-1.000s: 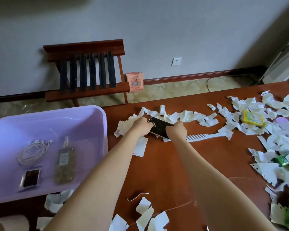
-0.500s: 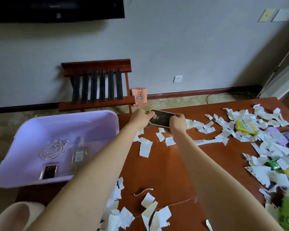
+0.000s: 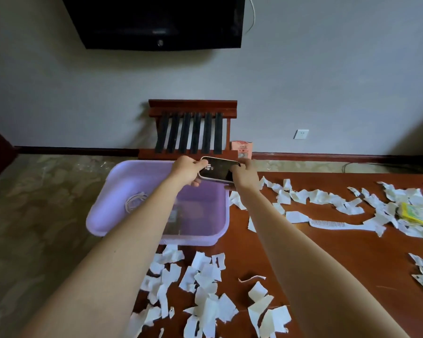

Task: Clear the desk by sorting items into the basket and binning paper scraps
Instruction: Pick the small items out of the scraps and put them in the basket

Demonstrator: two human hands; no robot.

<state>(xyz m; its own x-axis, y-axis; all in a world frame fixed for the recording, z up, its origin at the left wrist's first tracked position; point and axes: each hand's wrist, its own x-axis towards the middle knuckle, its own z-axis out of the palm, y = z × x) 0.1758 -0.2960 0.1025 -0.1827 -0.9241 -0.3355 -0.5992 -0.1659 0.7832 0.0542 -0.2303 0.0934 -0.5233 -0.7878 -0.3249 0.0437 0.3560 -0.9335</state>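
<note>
Progress partial. Left hand point(image 3: 188, 170) and right hand point(image 3: 244, 175) each pinching one end of black flat rectangular device with pale rim point(image 3: 219, 168), holding it above far rim of lilac plastic basket point(image 3: 117, 191). Coiled white cable point(image 3: 134, 202) lying inside basket. Torn white paper scraps point(image 3: 205, 272), white plastic comb point(image 3: 327, 224), yellow packet point(image 3: 415, 214) waiting beside basket on red-brown wooden counter point(image 3: 376, 259).

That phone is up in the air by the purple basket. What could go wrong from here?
The phone is held only at its ends by the left hand and right hand; a slip would probably drop it hard. It hangs near the far right corner of the basket, so it could clip the rim or miss.
</note>
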